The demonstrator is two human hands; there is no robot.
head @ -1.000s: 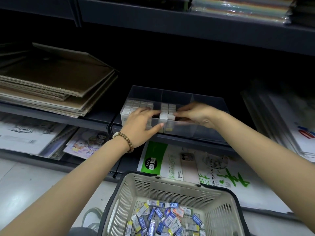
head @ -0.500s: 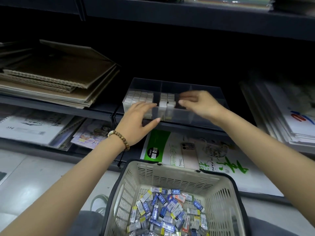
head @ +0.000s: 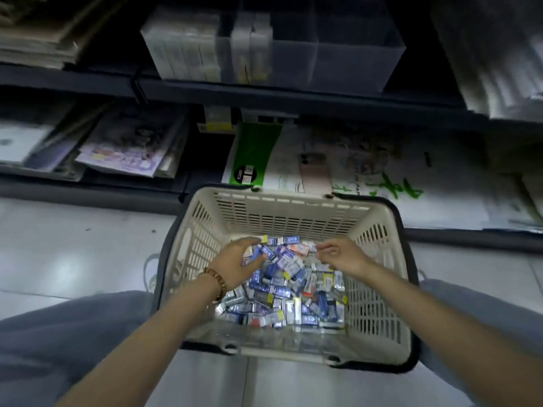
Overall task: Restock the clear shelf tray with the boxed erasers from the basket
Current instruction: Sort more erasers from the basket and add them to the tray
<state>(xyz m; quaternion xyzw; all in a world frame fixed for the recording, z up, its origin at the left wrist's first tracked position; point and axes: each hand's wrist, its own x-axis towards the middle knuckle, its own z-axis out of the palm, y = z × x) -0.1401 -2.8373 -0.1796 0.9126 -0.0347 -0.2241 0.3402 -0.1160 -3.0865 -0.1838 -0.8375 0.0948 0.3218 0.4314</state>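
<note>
Boxed erasers (head: 282, 280) lie in a loose heap at the bottom of the basket (head: 293, 201), in the lower middle of the frame; most are blue and white, some have orange or yellow on them; they point every way and lie on top of each other. The clear shelf tray (head: 338, 63) sits on a dark shelf (head: 293, 95) at the top middle of the frame; its left part is packed with white boxes (head: 182, 48), its middle part has only a few, its right part looks bare. The left hand (head: 238, 265) is down at the left side of the heap; its fingers are spread and bent a little over the boxes and touch them, but do not look closed round any. The right hand (head: 340, 255) is at the right side of the heap with fingers loosely bent and thumb near the fingertips; it is too blurry to tell if it pinches a box. Each box is likely small, light and stiff, with smooth sides that may slip; a pinch across the two long sides should hold one well; a soft squeeze is enough, as thin card can dent; a big handful could spill.
</note>
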